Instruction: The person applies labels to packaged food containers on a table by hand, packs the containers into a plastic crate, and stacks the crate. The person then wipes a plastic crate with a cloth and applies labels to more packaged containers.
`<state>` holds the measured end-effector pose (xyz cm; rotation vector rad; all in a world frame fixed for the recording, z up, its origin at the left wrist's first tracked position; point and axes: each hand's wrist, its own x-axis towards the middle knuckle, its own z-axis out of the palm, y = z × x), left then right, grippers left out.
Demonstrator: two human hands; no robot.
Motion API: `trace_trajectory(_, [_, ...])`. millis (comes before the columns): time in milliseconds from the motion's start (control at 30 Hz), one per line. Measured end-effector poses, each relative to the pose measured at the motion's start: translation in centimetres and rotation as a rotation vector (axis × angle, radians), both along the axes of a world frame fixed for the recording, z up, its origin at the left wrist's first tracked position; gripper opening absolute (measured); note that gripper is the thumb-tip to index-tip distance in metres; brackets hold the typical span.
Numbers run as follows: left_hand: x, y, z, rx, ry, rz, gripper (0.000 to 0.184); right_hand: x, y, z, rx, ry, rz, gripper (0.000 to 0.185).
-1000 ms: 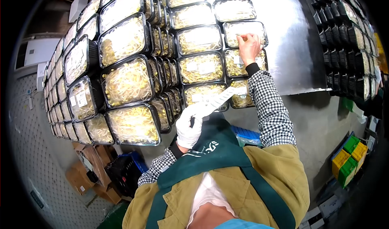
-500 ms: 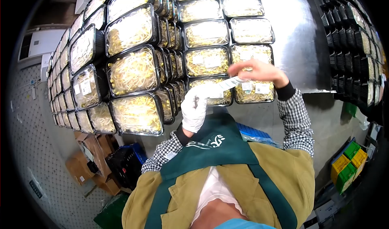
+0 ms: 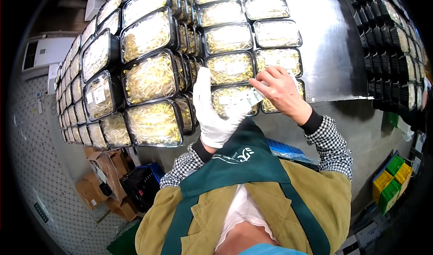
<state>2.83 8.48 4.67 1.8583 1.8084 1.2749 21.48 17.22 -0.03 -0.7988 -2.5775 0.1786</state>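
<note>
My left hand (image 3: 212, 115), in a white glove, is open, its fingers pointing up and its thumb spread toward the label strip. A strip of white labels (image 3: 243, 105) runs from beside that thumb to my bare right hand (image 3: 280, 91). The right fingertips are pinched on the strip's far end. Beneath the hands lie clear-lidded black trays of bean sprouts; one (image 3: 230, 97) is behind the strip, and another (image 3: 301, 89) is mostly covered by my right hand. A sprout tray (image 3: 279, 60) with a label lies just above my right hand.
Tall stacks of sprout trays (image 3: 151, 77) stand at the left. More stacked trays (image 3: 388, 43) stand across the metal table (image 3: 324, 38) at the right. Cardboard boxes (image 3: 92, 189), a black crate (image 3: 140, 187) and green and yellow crates (image 3: 391, 183) are on the floor.
My right hand has moved from the upper tray down to the label strip. My left fingers, earlier curled around the strip, are now extended upward. The view has shifted slightly.
</note>
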Motion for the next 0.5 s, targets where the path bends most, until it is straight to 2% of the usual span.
trace_trajectory(33, [0.4,-0.4,-0.2,0.055,0.036,0.048,0.091,0.0,-0.1,0.0,0.0,-0.007,-0.016,0.029])
trace_trajectory(133, [0.4,0.0,0.1,-0.171,0.335,-0.145,0.09,-0.1,-0.2,0.3,-0.001,0.06,-0.044,0.031])
trace_trajectory(167, [0.6,0.2,-1.7,-0.23,0.289,-0.122,0.089,0.0,-0.3,0.6,-0.009,0.073,-0.036,0.034])
trace_trajectory(200, [0.5,0.3,-2.1,-0.362,0.187,-0.165,0.074,0.1,-0.3,0.9,-0.021,0.077,-0.037,0.034])
trace_trajectory(267, [0.8,-0.1,-3.7,-0.569,-0.305,-0.121,0.054,0.2,-0.5,1.3,-0.046,0.084,-0.049,0.035])
trace_trajectory(300, [0.9,-0.3,-4.4,-0.435,-0.417,-0.164,0.038,1.0,-0.2,0.8,-0.078,0.007,0.026,0.044])
trace_trajectory(400, [0.3,-0.5,-4.3,-0.474,-0.309,-0.213,0.031,2.9,0.8,3.3,-0.666,-0.001,0.175,0.066])
trace_trajectory(433, [0.3,-0.5,-4.3,-0.453,-0.326,-0.191,0.026,4.0,1.2,2.3,-0.786,0.123,0.238,0.087])
trace_trajectory(500, [0.1,-0.5,-4.2,-0.416,-0.324,-0.212,0.026,5.3,2.4,1.6,-1.079,0.193,0.198,0.064])
